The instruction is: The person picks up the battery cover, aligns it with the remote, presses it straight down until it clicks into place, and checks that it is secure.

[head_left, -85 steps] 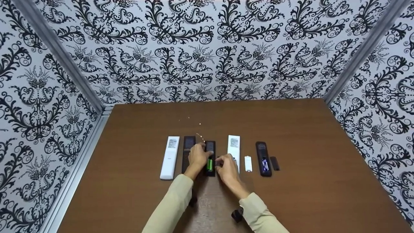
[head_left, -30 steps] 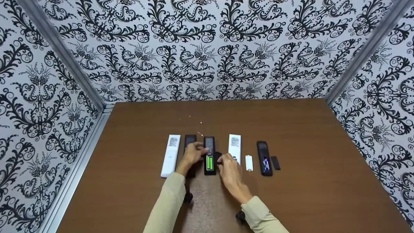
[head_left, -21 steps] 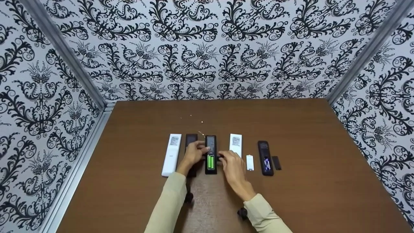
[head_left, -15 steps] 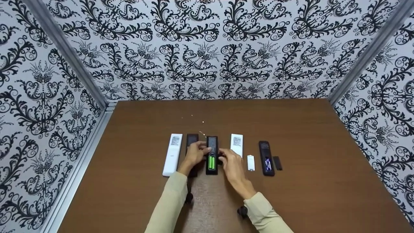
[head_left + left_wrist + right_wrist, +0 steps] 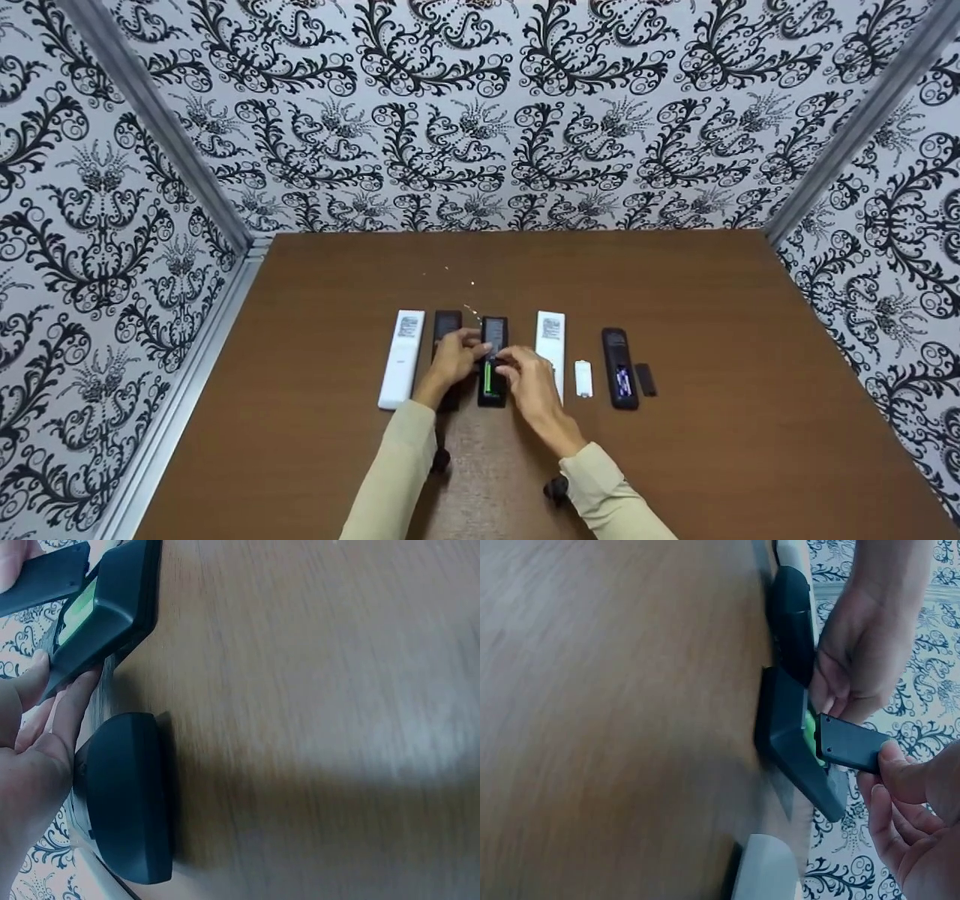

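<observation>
A black remote control (image 5: pixel 494 328) lies back side up, its battery compartment uncovered and holding green batteries (image 5: pixel 488 380). My left hand (image 5: pixel 452 358) grips its upper left edge, with the thumb on top and fingers underneath in the left wrist view. Between thumb and fingers, my right hand (image 5: pixel 531 381) pinches a flat black battery cover (image 5: pixel 851 744). The cover is held at an angle over the compartment and partly hides the batteries. In the right wrist view, the remote (image 5: pixel 784 720) is tilted up from the table.
Left of my work are a white remote (image 5: pixel 401 360) and another dark remote (image 5: pixel 448 321), partly behind my left hand. To the right lie a white remote (image 5: pixel 551 337), a white cover (image 5: pixel 583 379), a black remote with batteries (image 5: pixel 615 349) and a dark cover (image 5: pixel 646 380).
My right hand has moved left, bringing the black battery cover from beside the remote to over its compartment. My left hand keeps its grip on the remote.
</observation>
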A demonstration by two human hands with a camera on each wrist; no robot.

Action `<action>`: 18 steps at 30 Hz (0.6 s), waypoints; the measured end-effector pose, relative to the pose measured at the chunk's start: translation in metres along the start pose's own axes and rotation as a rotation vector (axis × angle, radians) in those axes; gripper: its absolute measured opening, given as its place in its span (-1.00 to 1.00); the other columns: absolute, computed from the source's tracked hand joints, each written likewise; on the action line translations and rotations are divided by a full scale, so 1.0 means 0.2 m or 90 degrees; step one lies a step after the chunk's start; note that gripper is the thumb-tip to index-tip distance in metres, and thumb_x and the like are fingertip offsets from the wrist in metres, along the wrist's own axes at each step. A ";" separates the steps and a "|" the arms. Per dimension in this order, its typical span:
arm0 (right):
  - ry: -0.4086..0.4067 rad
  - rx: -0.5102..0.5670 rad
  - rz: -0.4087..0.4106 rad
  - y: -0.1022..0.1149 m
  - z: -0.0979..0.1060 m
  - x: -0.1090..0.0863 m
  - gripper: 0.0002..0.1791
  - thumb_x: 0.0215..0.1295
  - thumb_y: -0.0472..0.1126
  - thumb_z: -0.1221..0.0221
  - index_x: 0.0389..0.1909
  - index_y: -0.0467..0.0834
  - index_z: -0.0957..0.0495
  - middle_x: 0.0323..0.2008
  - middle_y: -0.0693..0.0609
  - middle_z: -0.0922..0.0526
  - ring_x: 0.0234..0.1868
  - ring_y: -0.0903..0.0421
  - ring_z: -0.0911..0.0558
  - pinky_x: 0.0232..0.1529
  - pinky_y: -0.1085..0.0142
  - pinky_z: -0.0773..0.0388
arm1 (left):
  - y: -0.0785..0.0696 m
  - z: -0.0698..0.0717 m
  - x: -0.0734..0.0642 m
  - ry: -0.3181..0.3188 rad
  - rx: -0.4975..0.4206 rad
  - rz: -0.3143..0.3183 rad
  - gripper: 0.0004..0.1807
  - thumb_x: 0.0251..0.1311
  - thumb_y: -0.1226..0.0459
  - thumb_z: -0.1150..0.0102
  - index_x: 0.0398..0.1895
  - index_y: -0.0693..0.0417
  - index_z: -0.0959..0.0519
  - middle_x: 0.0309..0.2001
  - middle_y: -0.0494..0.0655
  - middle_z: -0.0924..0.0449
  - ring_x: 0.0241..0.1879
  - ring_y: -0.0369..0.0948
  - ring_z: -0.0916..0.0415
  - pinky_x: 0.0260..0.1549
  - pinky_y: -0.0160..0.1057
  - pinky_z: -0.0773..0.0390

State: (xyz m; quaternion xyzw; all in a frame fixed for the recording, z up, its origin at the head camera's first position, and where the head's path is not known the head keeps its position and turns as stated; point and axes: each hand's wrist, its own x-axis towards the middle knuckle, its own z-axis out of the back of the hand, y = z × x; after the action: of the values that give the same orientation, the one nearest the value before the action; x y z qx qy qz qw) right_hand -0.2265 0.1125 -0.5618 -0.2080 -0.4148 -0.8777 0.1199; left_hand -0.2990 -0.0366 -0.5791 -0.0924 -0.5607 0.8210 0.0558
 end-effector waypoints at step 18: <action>0.030 -0.022 -0.025 -0.02 -0.06 -0.01 -0.82 0.16 -0.37 -0.35 -0.19 -0.25 -0.71 -0.29 -0.11 -0.73 -0.26 0.00 -0.71 -0.22 0.21 -0.65 | 0.01 0.00 0.00 0.003 -0.009 -0.002 -0.57 0.37 0.33 -0.18 0.22 0.41 -0.48 0.03 0.32 -0.64 -0.05 0.00 -0.66 -0.16 -0.17 -0.68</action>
State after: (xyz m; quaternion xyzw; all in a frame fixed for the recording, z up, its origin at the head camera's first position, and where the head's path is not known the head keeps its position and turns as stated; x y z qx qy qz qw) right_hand -0.2305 0.1055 -0.5731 -0.1808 -0.4004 -0.8917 0.1086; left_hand -0.2983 -0.0372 -0.5807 -0.0939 -0.5662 0.8168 0.0581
